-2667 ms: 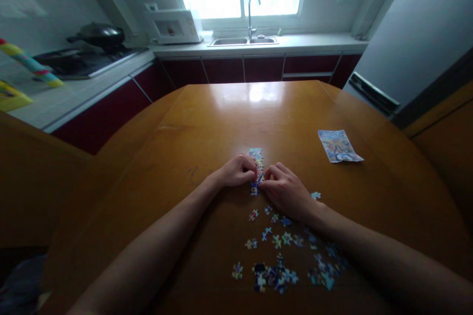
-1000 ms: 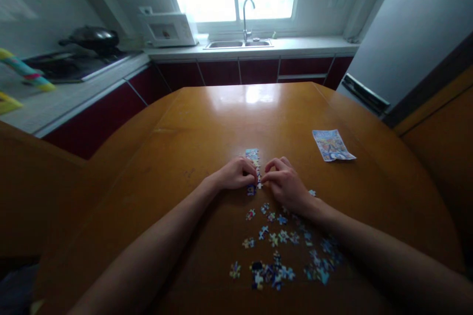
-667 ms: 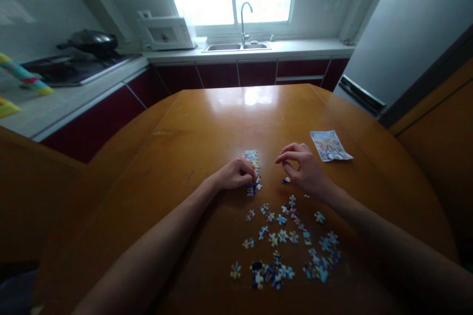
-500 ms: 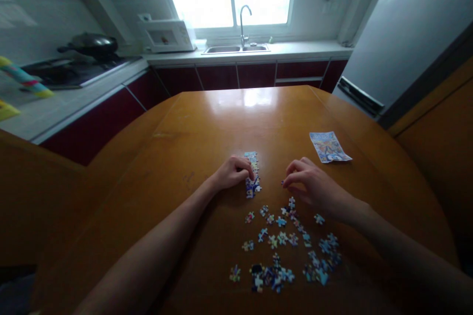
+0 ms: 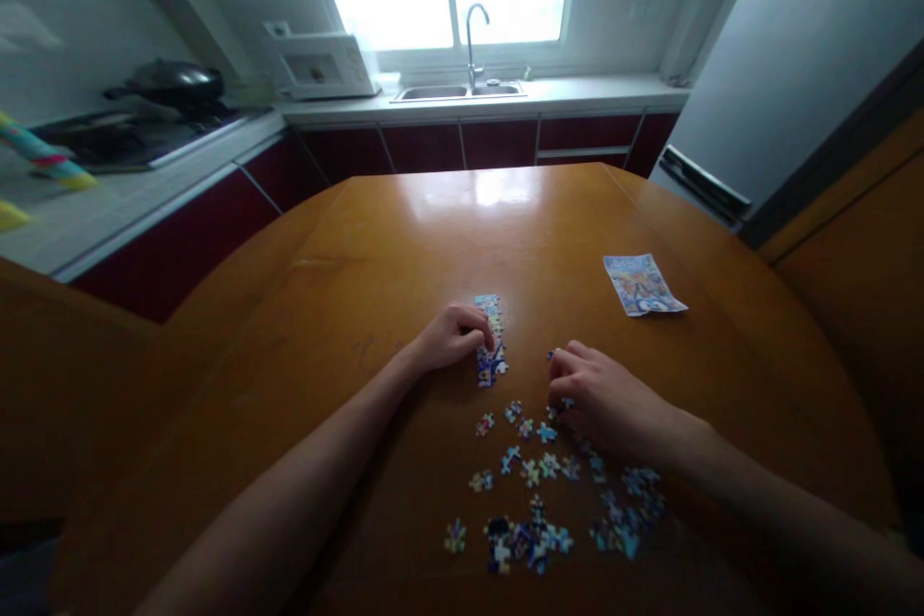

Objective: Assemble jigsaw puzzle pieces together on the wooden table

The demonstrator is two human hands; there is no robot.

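Observation:
A narrow strip of joined jigsaw puzzle pieces (image 5: 493,368) lies on the wooden table. My left hand (image 5: 456,337) rests at its left side, fingers curled and fingertips on the strip, covering part of it. To the right, my right hand (image 5: 596,395) is low over loose jigsaw pieces, its fingers bent together. Whatever is under those fingertips is hidden. One small dark puzzle piece (image 5: 551,355) lies just beyond the right fingertips. Several loose pieces (image 5: 530,472) are scattered nearer to me, with a denser cluster (image 5: 534,539) at the front.
A creased picture sheet (image 5: 642,285) lies on the right of the table (image 5: 375,250). Beyond the table are a counter with a sink (image 5: 433,92), a microwave (image 5: 324,65) and a pan (image 5: 173,82) on the stove. A fridge (image 5: 801,48) stands at the right.
My right hand has moved down toward me, from beside the small dark piece to over the loose pieces. My left hand stays on the strip.

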